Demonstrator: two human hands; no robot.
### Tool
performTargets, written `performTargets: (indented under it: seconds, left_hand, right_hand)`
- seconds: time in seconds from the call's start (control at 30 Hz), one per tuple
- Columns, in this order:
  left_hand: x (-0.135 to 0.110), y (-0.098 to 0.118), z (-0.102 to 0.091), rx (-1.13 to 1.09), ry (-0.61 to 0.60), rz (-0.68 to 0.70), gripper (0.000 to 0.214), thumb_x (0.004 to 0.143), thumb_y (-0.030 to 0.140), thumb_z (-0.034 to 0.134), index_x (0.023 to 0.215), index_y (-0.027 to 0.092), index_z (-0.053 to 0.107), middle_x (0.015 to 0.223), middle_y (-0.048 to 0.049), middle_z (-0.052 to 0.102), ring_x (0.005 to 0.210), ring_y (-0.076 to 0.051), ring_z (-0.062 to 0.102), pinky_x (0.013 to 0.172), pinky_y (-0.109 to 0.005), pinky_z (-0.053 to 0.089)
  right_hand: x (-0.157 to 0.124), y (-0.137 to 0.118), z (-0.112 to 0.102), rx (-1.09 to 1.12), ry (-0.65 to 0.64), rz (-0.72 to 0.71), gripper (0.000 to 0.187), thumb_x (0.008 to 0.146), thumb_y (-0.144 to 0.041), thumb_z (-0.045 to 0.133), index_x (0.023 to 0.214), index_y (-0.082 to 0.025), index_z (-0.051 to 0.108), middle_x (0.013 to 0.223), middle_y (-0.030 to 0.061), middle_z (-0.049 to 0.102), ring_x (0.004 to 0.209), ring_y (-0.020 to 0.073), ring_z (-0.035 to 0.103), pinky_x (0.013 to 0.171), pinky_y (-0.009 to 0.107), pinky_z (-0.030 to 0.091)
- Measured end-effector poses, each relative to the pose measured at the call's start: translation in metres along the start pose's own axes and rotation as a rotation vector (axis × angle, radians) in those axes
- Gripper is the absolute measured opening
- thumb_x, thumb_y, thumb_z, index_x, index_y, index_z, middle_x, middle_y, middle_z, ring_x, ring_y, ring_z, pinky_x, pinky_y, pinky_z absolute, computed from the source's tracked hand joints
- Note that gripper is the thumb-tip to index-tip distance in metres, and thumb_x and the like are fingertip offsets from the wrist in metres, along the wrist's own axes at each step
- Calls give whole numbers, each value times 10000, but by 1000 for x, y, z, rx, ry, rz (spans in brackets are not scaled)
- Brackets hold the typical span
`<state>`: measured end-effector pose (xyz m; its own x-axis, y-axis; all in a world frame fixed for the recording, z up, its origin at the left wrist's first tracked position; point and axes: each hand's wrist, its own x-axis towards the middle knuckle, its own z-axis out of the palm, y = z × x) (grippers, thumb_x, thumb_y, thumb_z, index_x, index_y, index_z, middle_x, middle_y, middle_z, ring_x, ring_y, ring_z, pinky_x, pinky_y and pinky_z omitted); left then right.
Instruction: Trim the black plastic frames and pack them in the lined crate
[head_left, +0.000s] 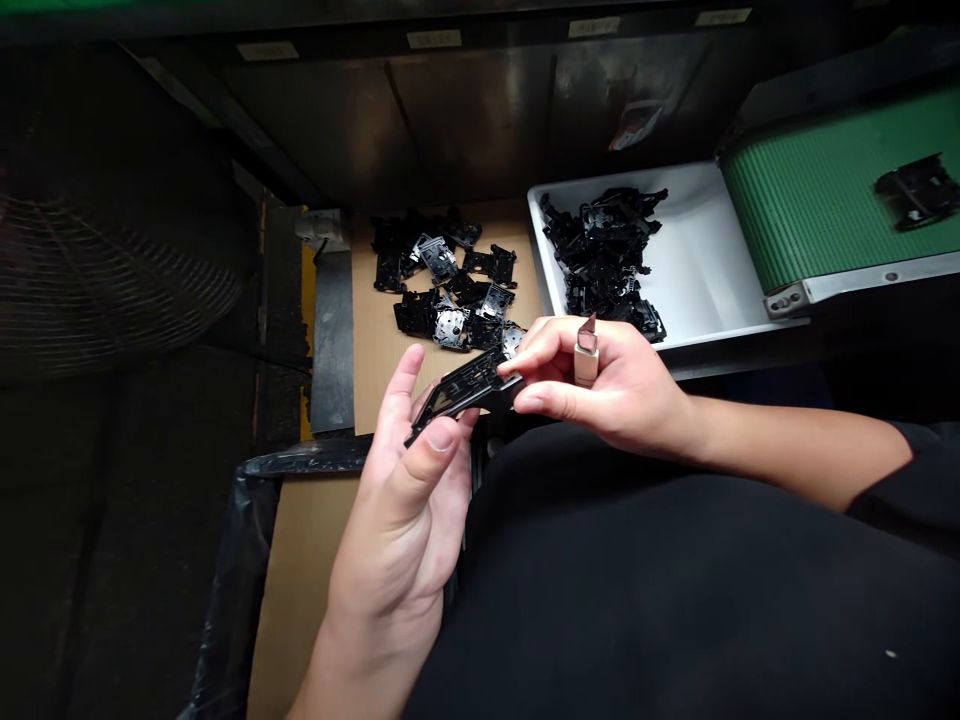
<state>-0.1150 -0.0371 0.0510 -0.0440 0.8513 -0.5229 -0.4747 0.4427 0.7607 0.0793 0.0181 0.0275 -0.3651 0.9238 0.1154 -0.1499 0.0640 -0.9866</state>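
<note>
The left hand [397, 510] and right hand [607, 390] are both pinching a black plastic part [461, 392], a finger blade [586, 350] jutting up from the right.

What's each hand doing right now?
Left hand: closed, holding a black plastic part.
Right hand: closed, pinching the same part, with a beige-handled knife held in its fingers.
</note>
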Motion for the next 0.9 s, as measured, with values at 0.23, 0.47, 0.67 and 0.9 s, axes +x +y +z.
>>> performTargets:
  seconds: [0.23, 0.47, 0.67, 0.9]
  left_hand:
    - [7, -13, -11, 160, -115, 239, 984, 800, 389, 927, 1635, 422, 407, 1711, -54, 452, 1607, -334, 412, 1312, -470, 402]
    - [1, -29, -26, 357, -180, 627, 1069, 824, 173, 898, 1623, 595, 326, 1812, 78, 262, 1689, -300, 211, 1320, -474, 393]
    - [-9, -24, -32, 495, -161, 837, 1146, 694, 82, 968, 1576, 574, 426, 1729, 63, 428, 1647, -307, 333, 1353, -570, 315]
    - [-15, -4, -26, 587, -140, 883, 872, 654, 142, 1003, 1394, 421, 636, 1672, 38, 495, 1654, -333, 307, 1359, -596, 292]
  right_hand:
    - [-4, 2, -6, -81, -54, -91, 254, 897, -309, 866, 1071, -157, 762, 975, 46, 699, 804, 132, 630, 647, 252, 553]
    - [-13, 6, -20, -279, -216, -392, 281, 947, -220, 809, 1218, -178, 747, 1061, 85, 689, 691, 94, 538, 495, 197, 443]
    - [-19, 6, -24, -294, -263, -443, 294, 947, -162, 804, 1233, -158, 737, 1038, 78, 658, 667, 80, 527, 552, 222, 491]
    - [-21, 2, -21, -241, -262, -395, 327, 937, -146, 803, 1256, -181, 739, 1052, 64, 657, 618, 62, 448, 500, 206, 432]
